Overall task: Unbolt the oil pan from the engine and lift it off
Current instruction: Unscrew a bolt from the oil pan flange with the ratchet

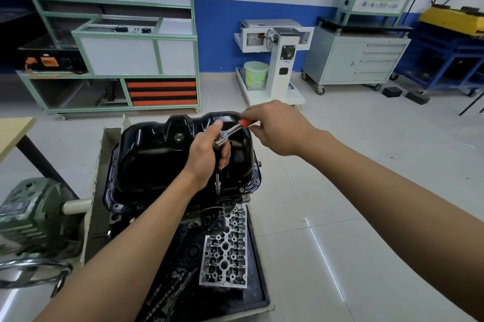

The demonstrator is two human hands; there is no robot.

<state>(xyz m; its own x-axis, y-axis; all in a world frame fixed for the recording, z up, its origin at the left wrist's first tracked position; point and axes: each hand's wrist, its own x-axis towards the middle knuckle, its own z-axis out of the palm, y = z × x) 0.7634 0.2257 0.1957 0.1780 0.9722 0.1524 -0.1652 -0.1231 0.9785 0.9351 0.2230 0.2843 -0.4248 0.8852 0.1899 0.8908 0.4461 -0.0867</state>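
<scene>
The black oil pan (154,154) sits upside down on top of the engine (183,206), its bolted flange running round the edge. A ratchet wrench (227,133) with a red handle stands over the pan's near flange on a long extension and socket (217,185). My left hand (209,154) grips the ratchet head and the top of the extension, thumb up on the head. My right hand (275,125) holds the red handle at the pan's far right corner. The bolt under the socket is hidden.
A black oil filter (213,219) sticks out below the flange. A cylinder head (225,248) lies in the black tray (259,282) beneath. A green gearbox (28,214) of the engine stand is at left. A white engine stand (275,60) and cabinets stand behind.
</scene>
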